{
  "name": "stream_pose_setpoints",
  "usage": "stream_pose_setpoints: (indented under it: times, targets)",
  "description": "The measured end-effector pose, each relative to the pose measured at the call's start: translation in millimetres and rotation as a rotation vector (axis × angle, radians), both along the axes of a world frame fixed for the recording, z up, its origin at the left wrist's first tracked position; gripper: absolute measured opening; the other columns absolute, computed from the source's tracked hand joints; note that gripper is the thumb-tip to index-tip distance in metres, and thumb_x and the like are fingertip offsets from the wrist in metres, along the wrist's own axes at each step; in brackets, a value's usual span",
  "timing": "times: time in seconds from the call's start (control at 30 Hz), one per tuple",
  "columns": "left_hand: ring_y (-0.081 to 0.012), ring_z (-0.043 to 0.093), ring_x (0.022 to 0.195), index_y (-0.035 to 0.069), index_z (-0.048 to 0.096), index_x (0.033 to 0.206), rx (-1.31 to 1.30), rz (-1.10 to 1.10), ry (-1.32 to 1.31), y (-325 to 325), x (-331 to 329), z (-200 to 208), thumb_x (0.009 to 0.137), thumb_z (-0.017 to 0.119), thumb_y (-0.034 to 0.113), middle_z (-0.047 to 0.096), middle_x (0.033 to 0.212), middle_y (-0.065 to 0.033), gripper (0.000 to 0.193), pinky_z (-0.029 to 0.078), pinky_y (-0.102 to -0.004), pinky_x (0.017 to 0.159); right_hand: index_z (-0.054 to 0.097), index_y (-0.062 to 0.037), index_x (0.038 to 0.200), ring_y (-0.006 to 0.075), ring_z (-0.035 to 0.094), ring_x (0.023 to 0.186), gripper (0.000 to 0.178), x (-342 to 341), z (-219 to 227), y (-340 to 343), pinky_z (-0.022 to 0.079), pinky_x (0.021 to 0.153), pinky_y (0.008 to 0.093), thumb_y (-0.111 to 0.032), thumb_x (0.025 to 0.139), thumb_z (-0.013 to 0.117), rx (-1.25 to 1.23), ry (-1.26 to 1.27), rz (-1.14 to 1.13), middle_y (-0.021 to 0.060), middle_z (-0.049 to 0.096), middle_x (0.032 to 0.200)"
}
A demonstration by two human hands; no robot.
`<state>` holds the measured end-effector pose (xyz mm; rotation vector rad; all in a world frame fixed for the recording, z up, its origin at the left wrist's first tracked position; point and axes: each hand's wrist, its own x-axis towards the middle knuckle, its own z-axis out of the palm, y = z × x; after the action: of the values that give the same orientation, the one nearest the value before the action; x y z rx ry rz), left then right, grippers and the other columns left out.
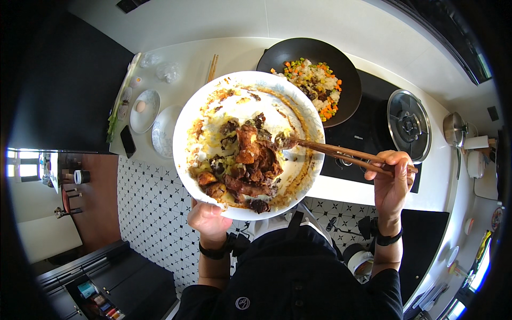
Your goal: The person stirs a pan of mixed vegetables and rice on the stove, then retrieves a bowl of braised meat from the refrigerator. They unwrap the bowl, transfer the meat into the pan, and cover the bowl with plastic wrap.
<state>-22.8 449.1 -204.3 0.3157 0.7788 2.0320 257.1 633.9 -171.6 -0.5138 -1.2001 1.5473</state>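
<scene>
My left hand (210, 220) grips the near rim of a large white bowl (186, 122), its thumb over the edge and its other fingers hidden underneath. Saucy brown pieces of meat (253, 154) and dark bits lie in the bowl, and sauce smears its walls. In my right hand (393, 178) is a pair of brown wooden chopsticks (341, 151), whose tips reach into the bowl at a dark piece. Behind the bowl, a black wok (349, 85) holds rice with diced carrot, corn and green vegetables (314, 80); the bowl covers part of its near left side.
A black cooktop (362, 133) lies under the wok, with a glass-lidded pan (409, 125) on its right burner. To the left are a plate with an egg (141, 106), a phone (127, 141), green onions (113, 120) and another pair of chopsticks (213, 68).
</scene>
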Motion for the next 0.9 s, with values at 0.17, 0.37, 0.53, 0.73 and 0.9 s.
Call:
stream_pose_setpoints:
  times: [0.17, 0.37, 0.53, 0.73, 0.9]
  targets:
    - [-0.0314, 0.053, 0.123, -0.007, 0.040, 0.136, -0.052, 0.055, -0.012, 6, -1, -4, 0.061, 0.049, 0.004, 0.055, 0.128, -0.0182, 0.076, 0.041, -0.0426, 0.107, 0.063, 0.0023, 0.103, 0.0240, 0.068, 0.073, 0.032, 3, -4, 21, 0.057, 0.073, 0.0332, -0.023, 0.105, 0.044, -0.006, 0.016, -0.182, 0.0196, 0.068, 0.095]
    - [-0.0286, 0.054, 0.121, -0.004, 0.045, 0.131, -0.114, 0.089, -0.073, 9, -4, -22, 0.064, 0.048, 0.001, 0.056, 0.126, -0.0146, 0.067, 0.041, -0.0420, 0.106, 0.064, 0.0052, 0.108, 0.0181, 0.069, 0.083, 0.029, -34, -27, 82, 0.054, 0.080, 0.0284, -0.019, 0.104, 0.049, 0.009, -0.322, -0.187, 0.0138, 0.069, 0.096]
    - [-0.0302, 0.055, 0.121, -0.006, 0.047, 0.131, -0.066, 0.057, -0.034, 15, -6, -32, 0.067, 0.049, 0.007, 0.058, 0.127, -0.0163, 0.065, 0.041, -0.0446, 0.107, 0.064, 0.0058, 0.106, 0.0163, 0.069, 0.081, 0.029, -31, -16, 67, 0.054, 0.079, 0.0271, -0.018, 0.104, 0.048, 0.134, -0.304, -0.227, 0.0124, 0.069, 0.095]
    - [-0.0281, 0.054, 0.121, -0.002, 0.045, 0.132, -0.086, 0.081, -0.088, 20, -6, -28, 0.066, 0.049, 0.002, 0.057, 0.127, -0.0137, 0.067, 0.042, -0.0432, 0.106, 0.064, 0.0063, 0.101, 0.0230, 0.069, 0.074, 0.030, -9, 23, 14, 0.056, 0.073, 0.0351, -0.021, 0.102, 0.051, 0.149, -0.200, -0.153, 0.0184, 0.067, 0.095]
    - [-0.0256, 0.055, 0.118, 0.002, 0.047, 0.131, -0.087, 0.063, -0.133, 18, -2, -16, 0.067, 0.050, 0.000, 0.059, 0.123, -0.0106, 0.065, 0.044, -0.0427, 0.103, 0.064, 0.0059, 0.095, 0.0262, 0.070, 0.070, 0.037, -3, 34, -24, 0.061, 0.063, 0.0358, -0.030, 0.098, 0.059, 0.105, -0.240, 0.034, 0.0188, 0.065, 0.093]
